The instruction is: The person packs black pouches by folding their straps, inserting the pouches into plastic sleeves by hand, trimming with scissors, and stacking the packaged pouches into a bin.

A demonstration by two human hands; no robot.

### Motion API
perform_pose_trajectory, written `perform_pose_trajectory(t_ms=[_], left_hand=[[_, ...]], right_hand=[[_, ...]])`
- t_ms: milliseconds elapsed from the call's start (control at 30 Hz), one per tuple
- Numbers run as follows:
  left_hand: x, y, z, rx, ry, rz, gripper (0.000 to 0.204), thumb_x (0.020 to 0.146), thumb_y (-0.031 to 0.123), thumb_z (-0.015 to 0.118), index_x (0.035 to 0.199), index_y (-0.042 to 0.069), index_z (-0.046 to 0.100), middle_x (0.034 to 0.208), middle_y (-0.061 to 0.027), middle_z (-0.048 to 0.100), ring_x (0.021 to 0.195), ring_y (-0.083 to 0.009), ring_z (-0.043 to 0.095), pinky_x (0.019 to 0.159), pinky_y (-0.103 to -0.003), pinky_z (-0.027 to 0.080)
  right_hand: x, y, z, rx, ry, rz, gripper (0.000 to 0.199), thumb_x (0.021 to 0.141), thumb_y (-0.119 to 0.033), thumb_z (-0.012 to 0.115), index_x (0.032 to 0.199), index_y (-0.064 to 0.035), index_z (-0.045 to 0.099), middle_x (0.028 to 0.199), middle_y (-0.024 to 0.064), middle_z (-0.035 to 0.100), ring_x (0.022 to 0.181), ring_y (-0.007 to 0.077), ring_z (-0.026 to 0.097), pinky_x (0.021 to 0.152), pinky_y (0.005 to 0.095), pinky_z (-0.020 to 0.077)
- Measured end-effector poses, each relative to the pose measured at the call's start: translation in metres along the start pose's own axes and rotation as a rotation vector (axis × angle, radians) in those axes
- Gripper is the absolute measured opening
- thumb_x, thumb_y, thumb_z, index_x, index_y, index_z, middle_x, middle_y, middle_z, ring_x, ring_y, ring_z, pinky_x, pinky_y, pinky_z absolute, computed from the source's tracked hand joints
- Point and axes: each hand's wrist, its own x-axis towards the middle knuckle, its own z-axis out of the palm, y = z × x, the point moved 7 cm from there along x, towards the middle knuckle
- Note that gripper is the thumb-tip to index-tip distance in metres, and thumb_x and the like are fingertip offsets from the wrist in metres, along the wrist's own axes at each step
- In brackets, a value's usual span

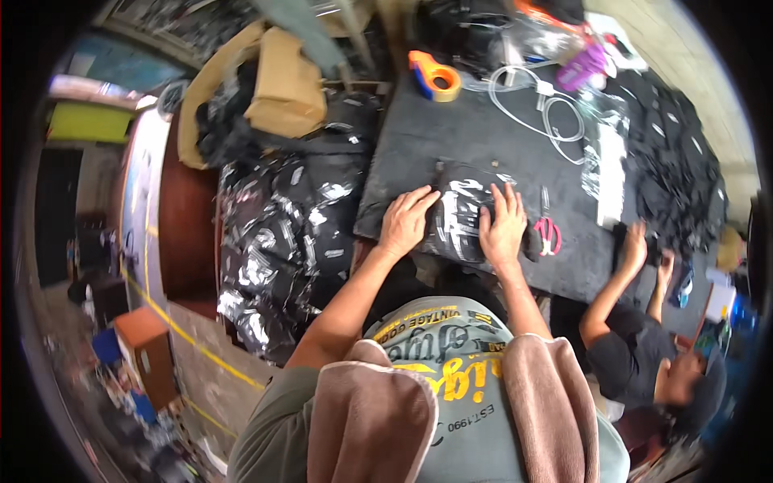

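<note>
A dark folded item in a shiny clear plastic bag (460,216) lies flat on the black table (386,189) in front of me. My left hand (407,220) rests at the bag's left edge, its fingers stretched out and pointing toward the package. On the bag's right side my right hand (503,225) lies flat with its fingers extended. Neither hand is closed around anything. Just right of my right hand are scissors (548,237) with pink handles. What lies under my palms is hidden.
Left of the table is a heap of black plastic-wrapped packages (282,233), with a cardboard box (286,84) behind. An orange tape dispenser (435,78) and white cable (547,121) lie at the back. At right, a co-worker (636,346) reaches beside piled black cloth (672,153).
</note>
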Motion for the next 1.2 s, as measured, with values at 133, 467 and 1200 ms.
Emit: perform_pose_trajectory(t_ms=[133,467,1200], left_hand=[[-0.037,-0.038,-0.067,0.071,0.235,-0.114,0.031,0.090,0.002,0.065,0.119,0.007,0.075,0.118,-0.0122,0.074,0.109,-0.0350,0.068,0.096,-0.044,0.053],[-0.309,-0.207,-0.274,0.789,0.308,-1.060,0.030,0.083,0.018,0.073,0.113,0.013,0.075,0.112,-0.0121,0.073,0.113,-0.0392,0.064,0.098,-0.053,0.051],[-0.437,-0.163,-0.248,0.720,-0.028,-1.697,0.105,0.075,0.040,0.091,0.161,0.020,0.034,0.161,-0.0145,0.044,0.144,-0.0423,0.047,0.103,-0.069,0.050]], right_hand=[[0.020,-0.035,0.040,-0.208,-0.149,-0.046,0.078,0.101,-0.061,0.058,0.165,-0.0195,0.042,0.173,0.0188,0.028,0.158,0.0535,0.020,0.120,0.0781,0.0139],[0.018,-0.037,0.090,-0.373,-0.145,-0.119,0.094,0.095,-0.072,0.055,0.169,-0.0187,0.031,0.176,0.0214,0.018,0.160,0.0527,0.009,0.119,0.0804,0.0075],[0.020,-0.029,0.089,-0.360,-0.210,-0.016,0.094,0.093,-0.071,0.061,0.166,-0.0178,0.036,0.175,0.0208,0.023,0.161,0.0519,0.010,0.120,0.0809,0.0034]])
